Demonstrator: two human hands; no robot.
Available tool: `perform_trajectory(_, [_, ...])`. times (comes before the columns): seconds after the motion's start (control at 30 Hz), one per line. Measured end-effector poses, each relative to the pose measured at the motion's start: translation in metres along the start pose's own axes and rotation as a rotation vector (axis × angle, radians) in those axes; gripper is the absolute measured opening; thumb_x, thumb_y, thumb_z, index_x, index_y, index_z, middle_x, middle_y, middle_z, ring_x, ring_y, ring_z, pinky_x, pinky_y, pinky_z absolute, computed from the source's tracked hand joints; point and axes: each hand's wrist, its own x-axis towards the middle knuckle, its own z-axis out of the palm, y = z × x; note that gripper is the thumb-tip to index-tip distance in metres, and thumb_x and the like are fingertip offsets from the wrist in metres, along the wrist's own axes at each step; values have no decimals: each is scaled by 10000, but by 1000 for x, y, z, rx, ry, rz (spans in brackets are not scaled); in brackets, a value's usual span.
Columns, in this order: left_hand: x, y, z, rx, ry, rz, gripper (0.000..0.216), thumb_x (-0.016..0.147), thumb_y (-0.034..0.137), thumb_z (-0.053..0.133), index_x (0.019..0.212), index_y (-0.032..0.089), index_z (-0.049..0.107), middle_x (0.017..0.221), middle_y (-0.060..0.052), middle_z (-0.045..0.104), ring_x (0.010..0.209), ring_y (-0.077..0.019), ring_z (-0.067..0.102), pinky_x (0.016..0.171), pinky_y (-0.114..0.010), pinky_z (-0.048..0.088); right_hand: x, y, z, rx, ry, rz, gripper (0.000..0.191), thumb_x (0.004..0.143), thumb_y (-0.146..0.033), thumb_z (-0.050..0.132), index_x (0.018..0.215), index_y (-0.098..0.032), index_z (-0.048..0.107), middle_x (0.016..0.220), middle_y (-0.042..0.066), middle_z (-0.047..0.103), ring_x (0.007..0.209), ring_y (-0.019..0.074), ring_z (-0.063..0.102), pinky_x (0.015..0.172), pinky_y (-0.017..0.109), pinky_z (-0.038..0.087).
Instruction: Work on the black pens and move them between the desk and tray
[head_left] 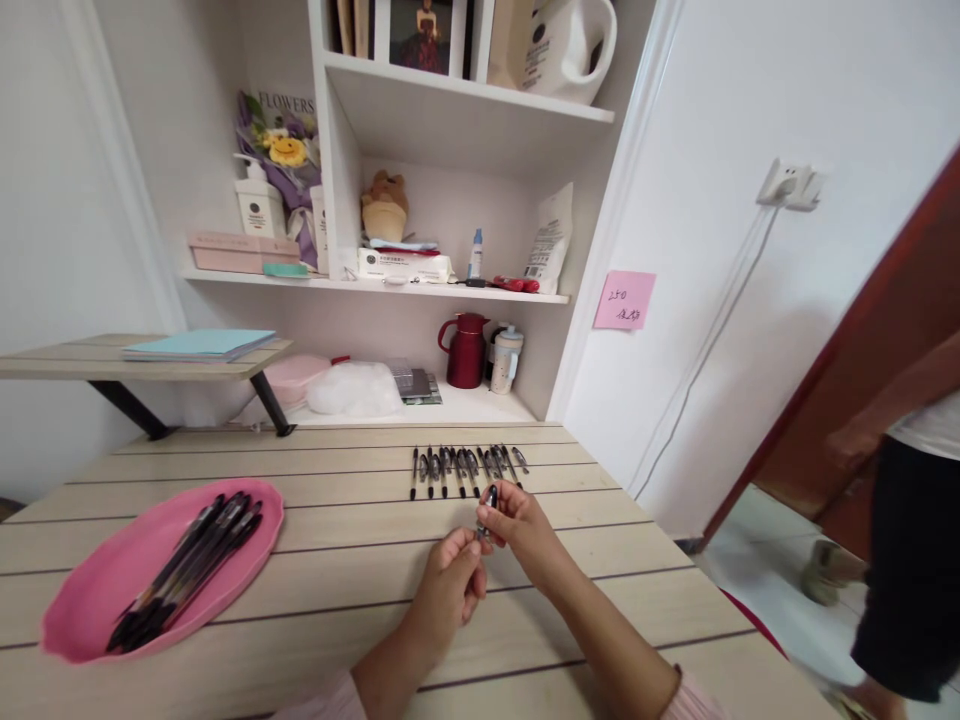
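My right hand [517,522] pinches a black, glossy pen cap [492,496] upright between thumb and fingers. Against its lower end, the fingers of my left hand [452,575] are closed; whatever they hold is mostly hidden. Just beyond my hands lies a row of black pens [444,474], side by side, with short dark pieces that look like caps among them. To the left, a pink scalloped tray [79,610] holds several dark pens [196,560] in a loose bundle.
A raised wooden stand [45,362] with blue paper [202,343] is at the table's left. White shelves behind hold a dark red jug [466,352] and a light cup [506,360]. A person [919,520] stands at the right, beyond the slatted table [337,640].
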Motion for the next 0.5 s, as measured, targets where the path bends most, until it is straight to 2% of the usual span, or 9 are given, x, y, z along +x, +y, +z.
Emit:
perform_trajectory(0.23, [5, 0, -2, 32, 1, 21, 259, 719, 412, 519, 771, 159, 502, 386, 101, 415, 242, -2, 177, 305, -163, 80, -2, 2, 4, 21, 33, 0, 298, 624, -408, 665, 696, -195, 470, 454, -88, 405, 387, 61, 379, 396, 193, 287])
perform_trajectory(0.33, [8, 6, -5, 122, 20, 34, 255, 715, 415, 504, 738, 161, 516, 430, 77, 463, 252, -24, 266, 300, -167, 142, -3, 0, 5, 15, 40, 2, 331, 627, -448, 651, 756, -193, 484, 506, -76, 437, 404, 60, 381, 395, 190, 282])
perform_trajectory(0.43, [6, 28, -13, 290, 118, 145, 195, 666, 351, 563, 673, 156, 561, 538, 31, 542, 395, -70, 444, 395, -186, 317, -11, -5, 0, -30, 76, 26, 399, 643, -499, 611, 872, -195, 489, 634, -35, 515, 439, 74, 428, 397, 193, 287])
perform_trajectory(0.5, [0, 53, -27, 463, 214, 261, 156, 622, 299, 611, 662, 148, 613, 613, 6, 582, 549, -110, 519, 516, -207, 381, -21, -6, -5, -100, 87, 62, 381, 659, -513, 582, 852, -195, 499, 671, -18, 533, 453, 79, 433, 406, 198, 290])
